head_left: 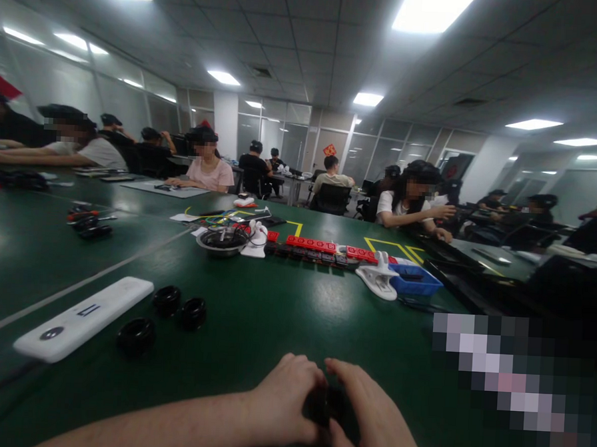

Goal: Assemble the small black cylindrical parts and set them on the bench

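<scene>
Close in front of me, my left hand (pixel 286 400) and my right hand (pixel 373 414) are together, low over the green table. Between them is a small dark object (pixel 330 404); the fingers of both curl round it and cover most of it, so I cannot make out its kind. To the left on the tabletop are three glossy black ring-shaped pieces (pixel 167 300), thick and with hollow middles, apart from my hands.
Left of the rings lies a long white device (pixel 86 316) with a dark round button. Farther back stand a metal bowl (pixel 222 249) of dark parts, a row of red blocks (pixel 311 243), a white clip stand (pixel 379 281) and a blue bin (pixel 418 282). People sit around.
</scene>
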`<state>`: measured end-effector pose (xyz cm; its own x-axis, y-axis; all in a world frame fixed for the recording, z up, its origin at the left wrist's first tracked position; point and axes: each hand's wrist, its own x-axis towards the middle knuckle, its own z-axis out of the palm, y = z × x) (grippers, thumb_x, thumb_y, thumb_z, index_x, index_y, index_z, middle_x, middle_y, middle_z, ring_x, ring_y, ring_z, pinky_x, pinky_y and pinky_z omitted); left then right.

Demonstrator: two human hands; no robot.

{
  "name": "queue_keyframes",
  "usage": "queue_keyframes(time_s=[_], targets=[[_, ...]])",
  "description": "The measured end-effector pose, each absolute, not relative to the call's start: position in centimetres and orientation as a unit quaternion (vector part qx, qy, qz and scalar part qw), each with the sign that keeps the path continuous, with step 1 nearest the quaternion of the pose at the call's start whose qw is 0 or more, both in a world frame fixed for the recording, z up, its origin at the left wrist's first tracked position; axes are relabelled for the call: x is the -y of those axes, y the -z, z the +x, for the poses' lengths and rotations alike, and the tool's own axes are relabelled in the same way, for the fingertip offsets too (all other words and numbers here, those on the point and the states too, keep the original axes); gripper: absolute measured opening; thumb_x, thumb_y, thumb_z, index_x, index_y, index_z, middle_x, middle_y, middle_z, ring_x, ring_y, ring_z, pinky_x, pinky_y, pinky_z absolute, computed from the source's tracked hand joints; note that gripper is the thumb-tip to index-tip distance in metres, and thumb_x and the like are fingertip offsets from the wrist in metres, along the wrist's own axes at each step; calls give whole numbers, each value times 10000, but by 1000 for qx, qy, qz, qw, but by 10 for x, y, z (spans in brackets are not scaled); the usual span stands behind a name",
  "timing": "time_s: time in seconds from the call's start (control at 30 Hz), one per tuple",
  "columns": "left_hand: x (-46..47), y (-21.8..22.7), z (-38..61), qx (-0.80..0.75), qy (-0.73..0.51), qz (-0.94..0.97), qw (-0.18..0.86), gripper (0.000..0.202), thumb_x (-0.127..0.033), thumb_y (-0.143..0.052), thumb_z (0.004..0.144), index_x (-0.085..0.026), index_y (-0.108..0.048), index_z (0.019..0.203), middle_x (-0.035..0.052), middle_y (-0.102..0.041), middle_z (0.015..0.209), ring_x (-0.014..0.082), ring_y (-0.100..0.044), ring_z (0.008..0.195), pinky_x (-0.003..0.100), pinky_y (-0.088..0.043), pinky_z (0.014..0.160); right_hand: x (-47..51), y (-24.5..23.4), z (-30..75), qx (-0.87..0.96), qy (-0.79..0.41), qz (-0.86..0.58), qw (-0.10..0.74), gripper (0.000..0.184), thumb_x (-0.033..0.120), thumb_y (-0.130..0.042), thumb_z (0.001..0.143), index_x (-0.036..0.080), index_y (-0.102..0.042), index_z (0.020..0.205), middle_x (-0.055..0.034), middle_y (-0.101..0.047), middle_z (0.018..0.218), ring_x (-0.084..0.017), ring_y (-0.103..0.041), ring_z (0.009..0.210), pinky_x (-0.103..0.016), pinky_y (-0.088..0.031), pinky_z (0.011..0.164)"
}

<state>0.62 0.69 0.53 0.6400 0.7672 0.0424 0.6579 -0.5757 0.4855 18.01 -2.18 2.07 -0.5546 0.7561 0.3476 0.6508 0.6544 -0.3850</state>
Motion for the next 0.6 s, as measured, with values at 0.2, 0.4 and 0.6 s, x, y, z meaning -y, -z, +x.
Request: queue_keyframes(time_s=[0.2, 0.4, 0.6], targets=[[-8, -5, 6, -397, -132, 884, 207, 322, -412, -683, 627, -188, -549, 817, 11, -586, 834, 208, -522, 787, 299, -387, 701, 24, -24, 177, 846, -150, -463, 218, 491, 183, -534, 689, 125, -435, 1166, -143, -578, 1095, -250, -573, 965, -399, -492, 815], [-8, -4, 7, -394, -129, 886, 209, 269, -377, -662, 647, -193, -547, 807, 2, -574, 799, 202, -518, 784, 291, -377, 698, 26, -26, 176, 867, -146, -388, 277, 430, 117, -466, 682, 159, -453, 1110, -101, -605, 997, -202, -597, 875, -336, -508, 761], [-8, -4, 6, -399, -145, 874, 236, 326, -334, -708, 602, -186, -554, 848, 11, -575, 856, 208, -505, 801, 295, -374, 725, 28, -33, 174, 851, -191, -437, 222, 534, 145, -559, 660, 139, -431, 1178, -121, -545, 1131, -240, -529, 1015, -393, -440, 884]])
